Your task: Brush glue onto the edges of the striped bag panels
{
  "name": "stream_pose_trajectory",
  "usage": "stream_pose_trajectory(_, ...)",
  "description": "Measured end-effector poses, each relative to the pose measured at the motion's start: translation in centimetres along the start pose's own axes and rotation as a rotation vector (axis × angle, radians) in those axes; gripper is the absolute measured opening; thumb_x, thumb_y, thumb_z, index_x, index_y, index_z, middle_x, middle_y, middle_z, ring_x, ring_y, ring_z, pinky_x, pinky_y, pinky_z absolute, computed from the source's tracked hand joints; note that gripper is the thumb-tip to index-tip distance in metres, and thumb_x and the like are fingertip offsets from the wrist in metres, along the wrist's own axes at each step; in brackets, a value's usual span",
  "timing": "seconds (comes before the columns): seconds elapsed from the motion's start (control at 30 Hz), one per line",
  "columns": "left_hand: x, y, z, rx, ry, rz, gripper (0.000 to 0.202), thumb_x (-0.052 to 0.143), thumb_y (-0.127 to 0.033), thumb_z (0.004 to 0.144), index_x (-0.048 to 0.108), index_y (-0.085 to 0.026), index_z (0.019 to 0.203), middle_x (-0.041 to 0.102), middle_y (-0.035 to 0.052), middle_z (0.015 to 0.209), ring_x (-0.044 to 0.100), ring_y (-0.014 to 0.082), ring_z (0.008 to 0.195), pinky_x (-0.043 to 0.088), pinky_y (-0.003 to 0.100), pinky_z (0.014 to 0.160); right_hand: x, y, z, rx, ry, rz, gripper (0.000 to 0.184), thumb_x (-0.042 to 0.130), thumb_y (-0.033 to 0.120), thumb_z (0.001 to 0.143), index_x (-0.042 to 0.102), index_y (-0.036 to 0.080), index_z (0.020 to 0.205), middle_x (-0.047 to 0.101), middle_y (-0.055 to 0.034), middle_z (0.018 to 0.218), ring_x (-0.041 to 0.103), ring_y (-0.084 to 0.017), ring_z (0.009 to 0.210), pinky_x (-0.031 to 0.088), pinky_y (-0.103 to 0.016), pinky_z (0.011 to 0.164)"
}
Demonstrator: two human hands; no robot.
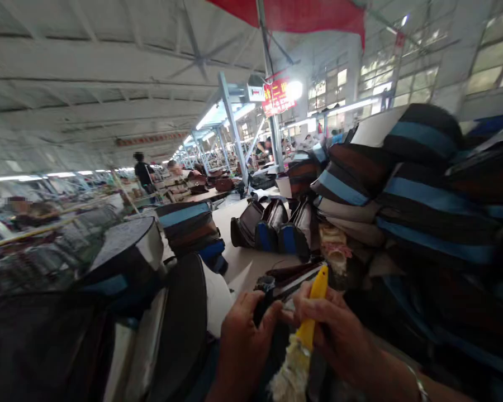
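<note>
My right hand (337, 326) is closed around the yellow handle of a brush (314, 304). Its pale, clumped bristles point down towards me. Beside it, my left hand (245, 338) pinches the edge of a dark fabric piece (263, 304) between thumb and fingers. Part of that piece is hidden by both hands, and the area below is dark. Just beyond the hands lies a dark folded piece (287, 276) with lighter strips. At the right of it stands a stained, pale container (334, 248) with a crusted rim.
Stacks of dark pieces with blue bands (431, 192) rise high on the right. Further stacked pieces (188, 223) and curved panels (180, 324) crowd the left. Several folded pieces with blue ends (291, 237) stand on the pale tabletop (238, 259). Other people are at work farther back.
</note>
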State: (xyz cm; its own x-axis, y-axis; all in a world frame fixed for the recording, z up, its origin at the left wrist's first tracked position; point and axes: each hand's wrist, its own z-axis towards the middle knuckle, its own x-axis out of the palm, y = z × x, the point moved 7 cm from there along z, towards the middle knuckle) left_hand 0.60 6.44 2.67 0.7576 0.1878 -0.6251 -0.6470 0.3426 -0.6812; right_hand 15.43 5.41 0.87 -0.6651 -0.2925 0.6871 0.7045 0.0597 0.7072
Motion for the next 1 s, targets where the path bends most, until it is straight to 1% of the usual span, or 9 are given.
stream_pose_trajectory(0.07, 0.0, -0.1, 0.2, 0.005, 0.024, -0.065, 0.028, 0.051, -0.043, 0.092, 0.067, -0.022, 0.085, 0.067, 0.0031, 0.083, 0.061, 0.0186, 0.08, 0.043, 0.027, 0.072, -0.7, 0.7, 0.3, 0.021, -0.041, 0.028, 0.02, 0.073, 0.03, 0.079, 0.059, 0.016, 0.074, 0.049, 0.0064, 0.056, 0.032, -0.005, 0.043, 0.051, -0.024, 0.063)
stream_pose_trajectory(0.13, 0.0, -0.2, 0.4, 0.0, 0.028, -0.097, 0.032, 0.046, -0.042, 0.094, 0.066, -0.021, 0.08, 0.066, 0.0025, 0.079, 0.06, 0.0177, 0.076, 0.043, 0.027, 0.069, -1.5, 2.2, 0.8, -0.031, -0.093, -0.017, 0.021, 0.073, 0.03, 0.08, 0.059, 0.017, 0.073, 0.047, 0.0077, 0.056, 0.034, -0.005, 0.044, 0.054, -0.029, 0.073)
stream_pose_trajectory(0.27, 0.2, -0.1, 0.7, -0.026, -0.015, -0.069, 0.035, 0.042, -0.04, 0.096, 0.06, -0.02, 0.073, 0.063, 0.0016, 0.073, 0.057, 0.0162, 0.069, 0.041, 0.026, 0.065, -2.4, 6.8, 1.7, -0.356, -0.205, -0.334, 0.017, 0.073, 0.032, 0.084, 0.062, 0.02, 0.077, 0.046, 0.0077, 0.06, 0.044, -0.008, 0.05, 0.053, -0.03, 0.086)
stream_pose_trajectory(0.37, 0.8, -0.2, 0.8, -0.003, -0.031, -0.041, 0.035, 0.041, -0.037, 0.097, 0.056, -0.021, 0.07, 0.06, 0.001, 0.07, 0.055, 0.0154, 0.066, 0.04, 0.026, 0.063, -0.5, 8.6, 3.2, -0.592, -0.079, -0.681, 0.015, 0.067, 0.029, 0.089, 0.064, 0.02, 0.077, 0.052, 0.0044, 0.066, 0.054, -0.011, 0.061, 0.05, -0.033, 0.094)
stream_pose_trajectory(0.47, 1.4, -0.5, 0.8, 0.044, -0.035, -0.01, 0.033, 0.04, -0.034, 0.097, 0.055, -0.021, 0.071, 0.059, 0.0015, 0.072, 0.056, 0.0155, 0.068, 0.04, 0.026, 0.064, 1.6, 8.2, 5.4, -0.677, 0.076, -0.983, 0.018, 0.061, 0.027, 0.091, 0.062, 0.02, 0.074, 0.056, 0.002, 0.069, 0.059, -0.015, 0.067, 0.051, -0.034, 0.091)
stream_pose_trajectory(0.57, 1.4, -0.7, 0.8, 0.077, -0.042, 0.013, 0.034, 0.038, -0.033, 0.097, 0.055, -0.021, 0.071, 0.058, 0.002, 0.073, 0.055, 0.0154, 0.069, 0.04, 0.026, 0.064, 2.5, 8.4, 6.8, -0.745, 0.1, -1.186, 0.019, 0.059, 0.026, 0.092, 0.06, 0.019, 0.074, 0.058, 0.0006, 0.069, 0.062, -0.017, 0.071, 0.05, -0.035, 0.09)
stream_pose_trajectory(0.7, 1.2, -0.6, 0.8, 0.079, -0.049, 0.021, 0.033, 0.038, -0.033, 0.098, 0.055, -0.021, 0.072, 0.058, 0.0019, 0.073, 0.055, 0.0151, 0.07, 0.041, 0.025, 0.065, 2.2, 9.1, 6.8, -0.742, 0.045, -1.119, 0.018, 0.057, 0.029, 0.094, 0.06, 0.02, 0.079, 0.062, -0.0009, 0.077, 0.063, -0.017, 0.076, 0.052, -0.031, 0.084)
stream_pose_trajectory(0.87, 1.6, 0.1, 0.7, 0.089, -0.062, 0.029, 0.034, 0.04, -0.035, 0.097, 0.055, -0.021, 0.071, 0.058, 0.0011, 0.071, 0.056, 0.0147, 0.066, 0.042, 0.025, 0.063, 3.2, 8.2, 6.0, -0.81, 0.231, -1.187, 0.019, 0.056, 0.026, 0.094, 0.058, 0.021, 0.076, 0.056, 0.0014, 0.071, 0.057, -0.014, 0.066, 0.051, -0.034, 0.09)
stream_pose_trajectory(1.0, 1.2, 0.8, 0.8, 0.094, -0.095, 0.056, 0.034, 0.039, -0.036, 0.097, 0.057, -0.021, 0.072, 0.059, 0.0015, 0.07, 0.058, 0.0152, 0.067, 0.044, 0.025, 0.062, 2.3, 8.5, 5.2, -0.86, 0.127, -1.127, 0.015, 0.054, 0.023, 0.095, 0.057, 0.021, 0.08, 0.059, 0.0011, 0.074, 0.06, -0.015, 0.071, 0.05, -0.034, 0.092)
